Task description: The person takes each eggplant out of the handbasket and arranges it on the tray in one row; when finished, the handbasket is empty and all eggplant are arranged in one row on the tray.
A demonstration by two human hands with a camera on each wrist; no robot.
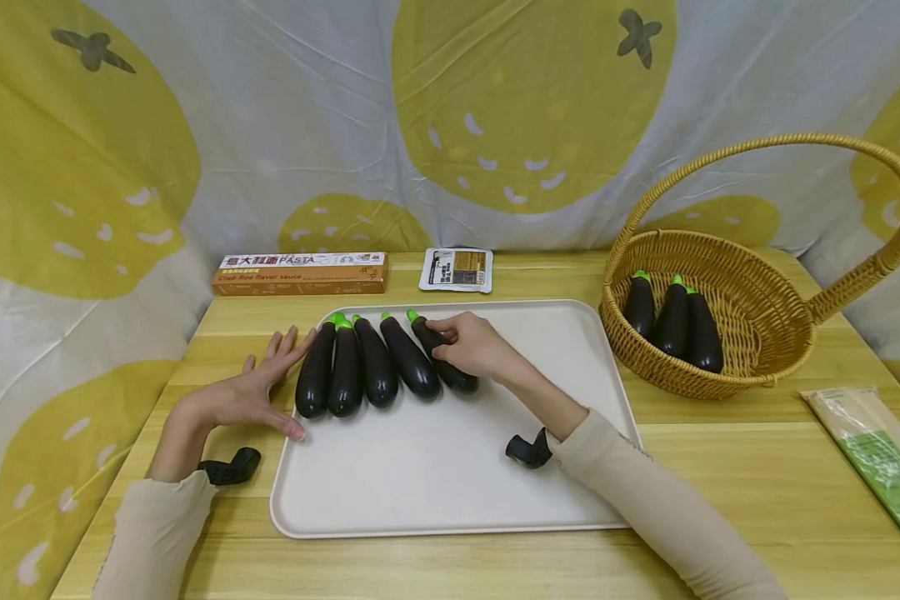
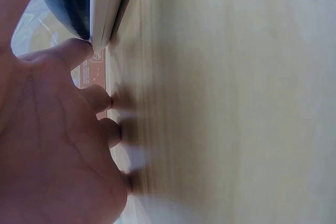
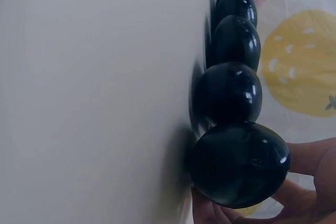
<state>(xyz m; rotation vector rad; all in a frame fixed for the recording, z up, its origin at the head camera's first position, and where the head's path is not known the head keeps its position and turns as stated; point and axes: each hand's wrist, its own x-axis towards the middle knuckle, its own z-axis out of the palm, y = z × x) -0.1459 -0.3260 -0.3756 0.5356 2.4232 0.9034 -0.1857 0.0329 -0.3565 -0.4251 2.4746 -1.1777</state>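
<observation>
Several dark eggplants with green stems lie side by side on the white tray (image 1: 420,475). My right hand (image 1: 474,346) grips the rightmost eggplant (image 1: 461,381) near its upper half, thumb and fingers about its sides; in the right wrist view this eggplant (image 3: 239,166) is nearest, with the others in a row behind. My left hand (image 1: 251,396) spreads over the tray's left edge, beside the leftmost eggplant (image 1: 313,375). Its fingers are extended and hold nothing. In the left wrist view, the left palm (image 2: 52,140) faces the camera, with fingertips at the wooden table (image 2: 236,103).
A wicker basket (image 1: 645,371) with a tall handle holds three eggplants (image 1: 672,321) at the right. Behind the tray are a pasta box (image 1: 300,275) and a small sachet (image 1: 456,269). A green and clear packet (image 1: 873,450) lies at the right edge.
</observation>
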